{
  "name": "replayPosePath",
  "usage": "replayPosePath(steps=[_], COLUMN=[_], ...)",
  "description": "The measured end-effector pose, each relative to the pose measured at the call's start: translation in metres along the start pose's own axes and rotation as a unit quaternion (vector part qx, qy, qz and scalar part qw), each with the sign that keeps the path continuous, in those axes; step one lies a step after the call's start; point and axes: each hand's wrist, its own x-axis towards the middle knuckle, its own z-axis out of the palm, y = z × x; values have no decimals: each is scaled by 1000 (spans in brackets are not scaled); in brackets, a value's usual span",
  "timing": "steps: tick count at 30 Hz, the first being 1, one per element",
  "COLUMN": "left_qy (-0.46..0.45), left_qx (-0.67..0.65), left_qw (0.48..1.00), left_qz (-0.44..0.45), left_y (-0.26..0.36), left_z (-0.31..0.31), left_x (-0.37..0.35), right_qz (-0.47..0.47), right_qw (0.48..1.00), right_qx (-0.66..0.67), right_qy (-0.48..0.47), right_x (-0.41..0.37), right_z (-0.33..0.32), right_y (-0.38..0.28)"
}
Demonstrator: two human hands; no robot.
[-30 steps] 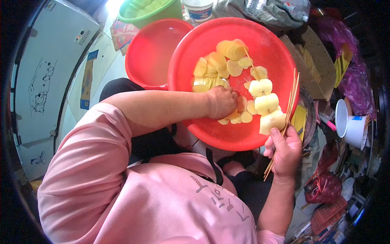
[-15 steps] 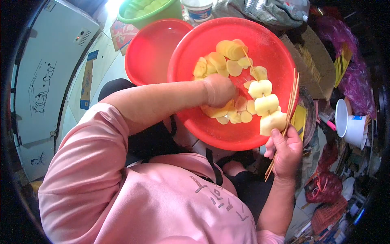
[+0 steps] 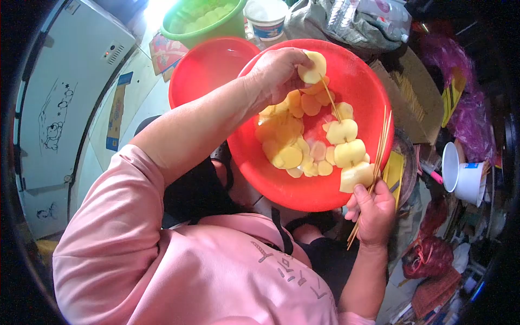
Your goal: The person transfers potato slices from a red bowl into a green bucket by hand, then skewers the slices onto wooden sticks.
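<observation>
My left hand (image 3: 279,73) pinches a round pale-yellow slice (image 3: 313,67), which looks like potato, over the upper part of the large red basin (image 3: 260,181). The tip of a thin wooden skewer (image 3: 331,101) meets the slice's lower edge; whether it pierces it I cannot tell. Farther down, this skewer carries three thick bunches of slices (image 3: 349,154). At the basin's lower right rim, my right hand (image 3: 374,208) grips its lower end, together with several bare skewers (image 3: 385,138). Loose slices (image 3: 284,135) lie in the basin below my left hand.
A smaller red basin (image 3: 208,62) with liquid adjoins the large one. Behind it are a green tub (image 3: 203,32) of pale pieces and a white bucket (image 3: 266,19). Cardboard (image 3: 422,108) and white containers (image 3: 468,181) stand right; a white appliance (image 3: 81,81) is left.
My left hand has risen from among the loose slices to the skewer's tip, now with a slice in its fingers. My right hand and the loaded skewer have shifted slightly down and left.
</observation>
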Motion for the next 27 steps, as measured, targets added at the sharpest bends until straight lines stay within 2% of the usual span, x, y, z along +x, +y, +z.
replayPosePath(steps=[5,10,17,19,23,25,26,27], left_qy=[-12,8,21,24,5,19,19,35], left_qx=[-15,78,84,209,215,113,113,72], left_qw=[999,995,994,970,970,992,992,997], left_qz=[33,60,72,119,111,47,47,8], left_y=[-2,-1,1,-2,-6,-6,-5,-3], left_z=[-3,0,10,14,16,16,19,21], left_x=[3,-1,-12,-17,-21,-19,-21,-23], right_qz=[3,0,-7,-10,-20,-24,-20,-15], right_qw=[1000,1000,999,999,999,999,1000,1000], right_qx=[0,29,30,31,14,13,13,12], right_qy=[6,12,9,17,27,31,17,3], right_x=[0,0,0,1,2,2,2,1], right_z=[-1,-2,-2,-2,0,-1,-3,-4], right_y=[3,5,6,7,9,8,7,6])
